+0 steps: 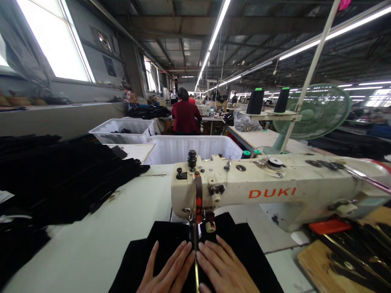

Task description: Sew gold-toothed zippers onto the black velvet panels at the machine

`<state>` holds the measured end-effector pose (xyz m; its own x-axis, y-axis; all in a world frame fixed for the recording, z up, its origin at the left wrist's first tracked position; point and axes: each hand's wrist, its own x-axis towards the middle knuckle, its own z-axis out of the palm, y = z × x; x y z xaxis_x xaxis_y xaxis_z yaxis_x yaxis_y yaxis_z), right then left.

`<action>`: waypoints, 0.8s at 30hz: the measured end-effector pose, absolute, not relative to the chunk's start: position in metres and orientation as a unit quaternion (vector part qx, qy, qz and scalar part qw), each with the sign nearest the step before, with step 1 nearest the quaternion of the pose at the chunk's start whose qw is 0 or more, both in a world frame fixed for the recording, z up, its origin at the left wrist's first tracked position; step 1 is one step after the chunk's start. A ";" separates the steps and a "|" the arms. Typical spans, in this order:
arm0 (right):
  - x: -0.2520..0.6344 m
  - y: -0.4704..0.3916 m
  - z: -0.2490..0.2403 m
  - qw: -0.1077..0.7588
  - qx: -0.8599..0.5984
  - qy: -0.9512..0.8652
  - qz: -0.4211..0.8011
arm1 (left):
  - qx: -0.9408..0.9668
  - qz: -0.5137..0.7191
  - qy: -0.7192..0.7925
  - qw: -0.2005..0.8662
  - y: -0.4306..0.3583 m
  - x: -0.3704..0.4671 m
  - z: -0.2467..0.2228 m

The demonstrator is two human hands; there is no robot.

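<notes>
Black fabric (134,256) lies on the sewing table below the needle area of a cream sewing machine (226,191) marked DUKI. A gold-toothed zipper (196,270) runs up the middle of the fabric toward the presser foot. My left hand (169,268) rests flat on the cloth just left of the zipper, fingers stretched out. On the other side my right hand (224,264) lies flat too, its fingertips close to the zipper's edge. The needle and presser foot are mostly hidden behind the machine head's parts.
A heap of black fabric pieces (61,179) covers the table's left side. More zippers (357,252) lie on a wooden board at right. White plastic bins (195,146) stand behind the machine. Thread cones (255,101) and a green fan (314,112) are beyond; a person (185,112) sits ahead.
</notes>
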<state>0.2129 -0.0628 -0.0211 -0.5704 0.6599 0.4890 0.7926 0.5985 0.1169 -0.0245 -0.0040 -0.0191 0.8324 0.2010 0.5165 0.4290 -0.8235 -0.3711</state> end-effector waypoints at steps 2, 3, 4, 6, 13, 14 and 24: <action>0.212 -0.063 -0.024 0.207 -0.422 -0.869 -0.154 | -0.928 -0.234 -0.167 0.236 -0.003 -0.024 -0.017; 0.212 -0.063 -0.025 0.210 -0.426 -0.868 -0.149 | -0.930 -0.231 -0.166 0.233 -0.003 -0.023 -0.017; 0.212 -0.063 -0.026 0.213 -0.429 -0.866 -0.145 | -0.931 -0.229 -0.165 0.232 -0.002 -0.024 -0.016; 0.211 -0.064 -0.026 0.219 -0.436 -0.861 -0.144 | -0.931 -0.229 -0.164 0.233 -0.002 -0.024 -0.017; 0.212 -0.066 -0.023 0.232 -0.430 -0.861 -0.140 | -0.929 -0.228 -0.163 0.241 -0.002 -0.023 -0.019; 0.212 -0.065 -0.021 0.230 -0.430 -0.862 -0.140 | -0.928 -0.230 -0.163 0.242 -0.002 -0.023 -0.018; 0.207 -0.046 -0.001 0.271 -0.464 -0.834 -0.128 | -0.953 -0.136 -0.247 0.109 -0.004 -0.018 0.009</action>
